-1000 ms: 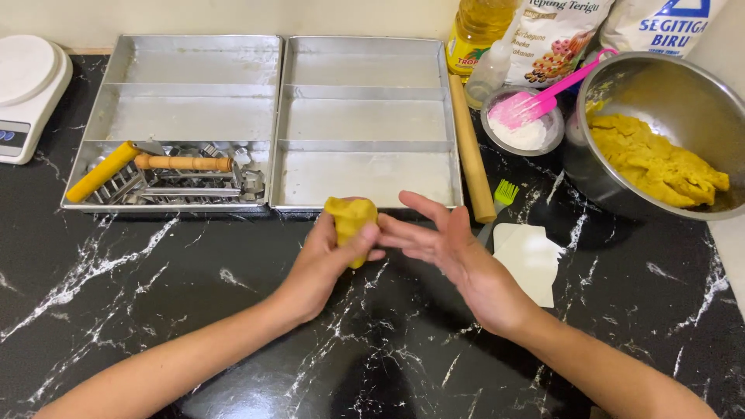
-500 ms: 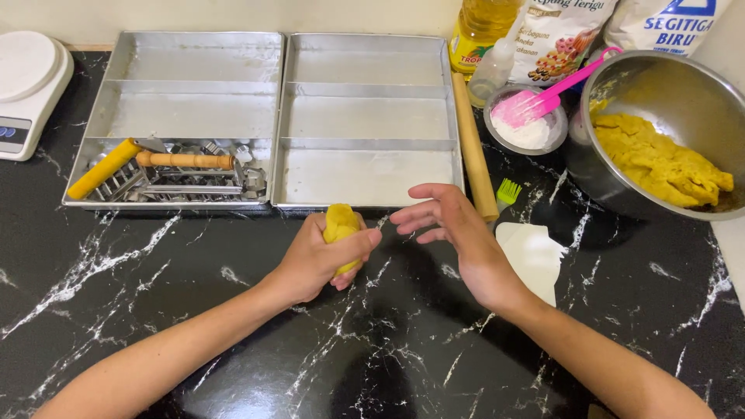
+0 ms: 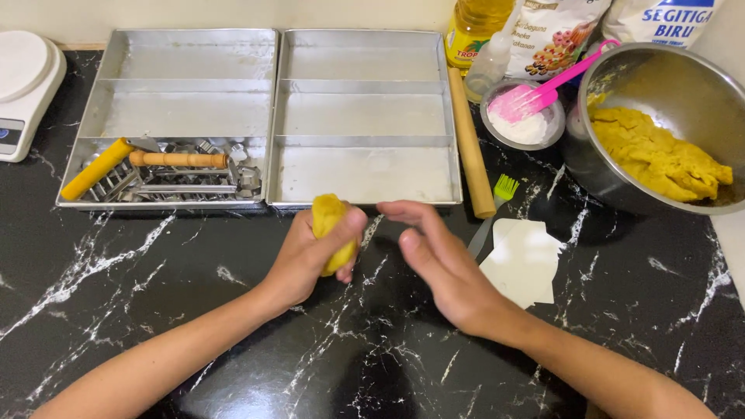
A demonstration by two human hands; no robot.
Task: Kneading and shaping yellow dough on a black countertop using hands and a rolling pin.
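Observation:
My left hand [image 3: 310,252] is closed around a lump of yellow dough [image 3: 329,225], squeezing it just above the black marble counter [image 3: 155,310], in front of the metal trays. My right hand [image 3: 442,260] hovers a little to the right of the dough with its fingers spread and its palm facing the lump, holding nothing. A steel bowl [image 3: 667,85] at the far right holds a larger mass of the same yellow dough [image 3: 660,155].
Two divided metal baking trays [image 3: 365,116] stand at the back; the left tray [image 3: 178,85] holds cutters and wooden-handled tools. A wooden rolling pin [image 3: 471,147], a small bowl of flour with a pink spatula [image 3: 528,109], a green brush, a white scraper [image 3: 524,260], an oil bottle, bags and a white scale [image 3: 23,85] surround them.
My right hand has come off the dough and drawn back to the right. My left hand now grips the lump alone and has turned it lower toward the counter.

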